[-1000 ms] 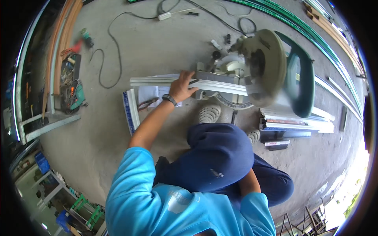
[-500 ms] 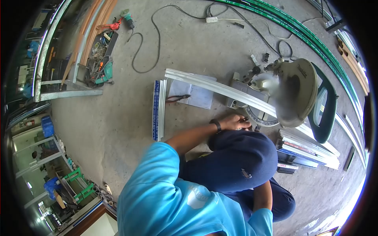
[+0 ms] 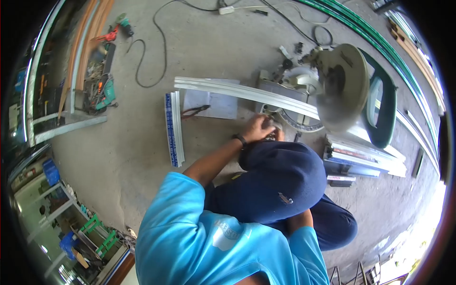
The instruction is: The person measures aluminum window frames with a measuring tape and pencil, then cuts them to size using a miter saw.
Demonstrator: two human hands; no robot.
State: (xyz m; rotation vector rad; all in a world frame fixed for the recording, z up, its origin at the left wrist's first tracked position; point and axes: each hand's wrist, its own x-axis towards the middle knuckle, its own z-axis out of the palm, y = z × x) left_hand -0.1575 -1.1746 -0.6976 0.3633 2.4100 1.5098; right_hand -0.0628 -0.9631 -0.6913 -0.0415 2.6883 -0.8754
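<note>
My left hand (image 3: 258,128), with a dark wristband, is closed on something small that I cannot make out, just beyond my raised knee. Fingers of my right hand (image 3: 279,135) show beside it; the rest is hidden behind the knee. Ahead of both hands, a long silver aluminium profile (image 3: 237,93) lies across the base of a miter saw (image 3: 344,88) with a green handle. Its right end reaches the blurred blade guard. Pliers (image 3: 195,111) rest on white paper (image 3: 221,105) to the left of the saw.
Short profiles with blue film (image 3: 174,129) lie at the left. More profiles (image 3: 365,156) are stacked right of my knee. Long green-wrapped bars (image 3: 361,28) run along the upper right. A power cable (image 3: 164,40) loops over the floor. Tools (image 3: 99,85) sit at the upper left.
The view has shifted, so the floor objects appear further left and mostly higher. My left hand has drawn back from the saw's curved scale, and fingers of my right hand now show beside it.
</note>
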